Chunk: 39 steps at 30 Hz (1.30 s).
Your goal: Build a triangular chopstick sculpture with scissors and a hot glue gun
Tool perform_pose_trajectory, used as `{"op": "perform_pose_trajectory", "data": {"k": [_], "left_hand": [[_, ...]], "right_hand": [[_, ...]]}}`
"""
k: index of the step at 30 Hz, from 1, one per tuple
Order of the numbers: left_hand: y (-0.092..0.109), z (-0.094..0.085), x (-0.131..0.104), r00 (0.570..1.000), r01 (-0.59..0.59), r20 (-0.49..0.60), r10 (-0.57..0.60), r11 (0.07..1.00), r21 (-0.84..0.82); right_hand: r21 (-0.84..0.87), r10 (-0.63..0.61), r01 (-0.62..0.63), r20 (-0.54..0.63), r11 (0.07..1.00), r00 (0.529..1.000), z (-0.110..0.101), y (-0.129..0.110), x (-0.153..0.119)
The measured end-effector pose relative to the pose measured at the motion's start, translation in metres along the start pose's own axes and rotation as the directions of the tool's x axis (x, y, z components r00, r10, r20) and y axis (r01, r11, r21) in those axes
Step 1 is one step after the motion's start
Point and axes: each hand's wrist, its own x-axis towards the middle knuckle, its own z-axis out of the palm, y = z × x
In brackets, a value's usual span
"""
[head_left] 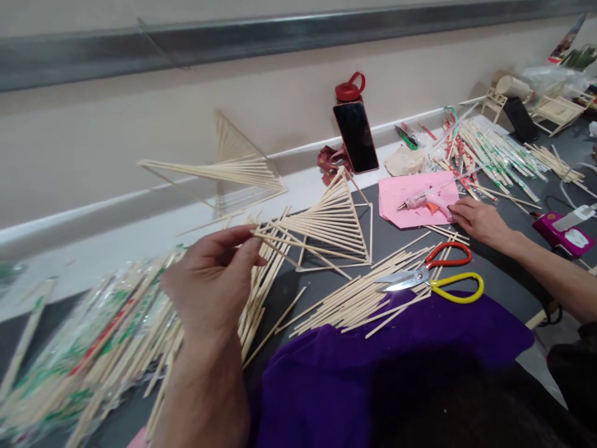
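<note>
Thumb and fingers of my left hand (217,274) pinch the near corner of a twisted frame of wooden sticks (326,227), which stands on the dark table. My right hand (480,221) reaches in from the right, its fingers closed on the handle end of a glue gun (422,200). The glue gun lies on a pink sheet (392,202). Between the hands, scissors (422,275) with one red and one yellow handle rest on a pile of loose sticks (345,302). Another stick frame (233,171) stands behind my left hand, near the wall.
Wrapped chopsticks (93,354) cover the left, and more (494,152) lie at the back right. A phone (357,137) leans upright before a red-capped bottle (349,90). Purple cloth (317,373) hangs over the front edge. A magenta device (562,235) sits at right.
</note>
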Motion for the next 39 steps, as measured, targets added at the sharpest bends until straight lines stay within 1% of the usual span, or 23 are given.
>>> {"op": "perform_pose_trajectory", "data": {"k": [5, 6, 8, 9, 11, 12, 14, 16, 18, 20, 21, 23, 25, 26, 27, 28, 29, 30, 31, 33, 34, 36, 39], "left_hand": [[0.000, -0.002, -0.003, 0.999, -0.018, 0.035, 0.017, 1.000, 0.009], [-0.001, -0.002, -0.003, 0.998, -0.024, 0.057, 0.023, 1.000, 0.011], [-0.003, -0.002, -0.004, 0.997, -0.045, 0.062, 0.044, 0.999, 0.009], [-0.003, -0.003, -0.004, 0.996, -0.053, 0.065, 0.053, 0.999, 0.007], [-0.004, -0.004, -0.006, 0.996, -0.064, 0.068, 0.064, 0.998, 0.006], [-0.004, -0.005, -0.007, 0.995, -0.065, 0.071, 0.065, 0.998, 0.003], [-0.003, -0.005, -0.008, 0.995, -0.056, 0.082, 0.057, 0.998, -0.010], [-0.001, -0.006, -0.008, 0.994, -0.032, 0.101, 0.036, 0.999, -0.040], [0.002, -0.007, -0.007, 0.992, 0.006, 0.129, 0.004, 0.997, -0.071], [0.005, -0.009, -0.006, 0.986, 0.052, 0.159, -0.039, 0.996, -0.078], [0.006, -0.012, -0.006, 0.985, 0.074, 0.159, -0.063, 0.995, -0.065], [0.008, -0.018, -0.008, 0.988, 0.099, 0.118, -0.098, 0.995, -0.004], [0.008, -0.023, -0.016, 0.987, 0.128, 0.095, -0.133, 0.990, 0.057], [0.007, -0.024, -0.022, 0.978, 0.158, 0.128, -0.166, 0.985, 0.074], [0.005, -0.024, -0.029, 0.958, 0.203, 0.192, -0.214, 0.976, 0.076], [0.004, -0.021, -0.036, 0.919, 0.266, 0.282, -0.274, 0.962, 0.067], [0.002, -0.018, -0.043, 0.863, 0.341, 0.376, -0.337, 0.938, 0.058], [-0.001, -0.013, -0.050, 0.814, 0.411, 0.434, -0.386, 0.911, 0.038], [-0.003, -0.007, -0.056, 0.771, 0.471, 0.476, -0.423, 0.882, 0.021], [-0.008, 0.006, -0.064, 0.720, 0.531, 0.524, -0.454, 0.847, 0.006], [-0.011, 0.012, -0.066, 0.706, 0.538, 0.542, -0.455, 0.843, 0.006], [-0.015, 0.022, -0.066, 0.696, 0.533, 0.569, -0.438, 0.846, 0.001], [-0.019, 0.032, -0.062, 0.709, 0.525, 0.576, -0.408, 0.850, -0.045]], "right_hand": [[-0.042, -0.059, 0.056, -0.066, 0.998, 0.996, 0.003, 0.009, -0.008], [-0.061, -0.075, 0.071, -0.074, 0.996, 0.994, 0.003, 0.010, -0.008], [-0.144, -0.095, 0.083, -0.079, 0.986, 0.992, 0.000, 0.005, -0.007], [-0.195, -0.101, 0.086, -0.070, 0.977, 0.992, -0.004, -0.001, -0.006], [-0.247, -0.106, 0.090, -0.052, 0.965, 0.993, -0.011, -0.020, -0.002], [-0.220, -0.104, 0.084, -0.081, 0.972, 0.991, -0.015, -0.032, 0.001], [-0.081, -0.135, 0.126, -0.113, 0.989, 0.984, -0.019, -0.058, 0.009], [0.067, -0.164, 0.175, -0.141, 0.982, 0.976, -0.022, -0.086, 0.022], [0.189, -0.215, 0.233, -0.111, 0.954, 0.970, -0.024, -0.113, 0.038], [0.283, -0.281, 0.283, -0.048, 0.917, 0.958, -0.026, -0.139, 0.054], [0.318, -0.310, 0.302, -0.028, 0.899, 0.950, -0.027, -0.151, 0.062], [0.363, -0.364, 0.331, 0.023, 0.871, 0.931, -0.028, -0.170, 0.074], [0.369, -0.398, 0.351, 0.057, 0.861, 0.916, -0.027, -0.180, 0.081], [0.365, -0.406, 0.356, 0.070, 0.860, 0.911, -0.025, -0.183, 0.084], [0.361, -0.410, 0.356, 0.083, 0.862, 0.908, -0.023, -0.183, 0.086], [0.361, -0.409, 0.352, 0.094, 0.864, 0.908, -0.020, -0.183, 0.087], [0.362, -0.402, 0.343, 0.101, 0.867, 0.910, -0.018, -0.182, 0.087], [0.364, -0.393, 0.332, 0.108, 0.870, 0.913, -0.016, -0.180, 0.088], [0.367, -0.385, 0.321, 0.114, 0.873, 0.916, -0.013, -0.178, 0.088], [0.371, -0.373, 0.305, 0.125, 0.877, 0.919, -0.010, -0.176, 0.087], [0.372, -0.372, 0.302, 0.132, 0.878, 0.919, -0.009, -0.175, 0.086], [0.373, -0.379, 0.304, 0.144, 0.877, 0.914, -0.008, -0.173, 0.085], [0.371, -0.381, 0.301, 0.164, 0.879, 0.910, -0.007, -0.170, 0.083]]}}
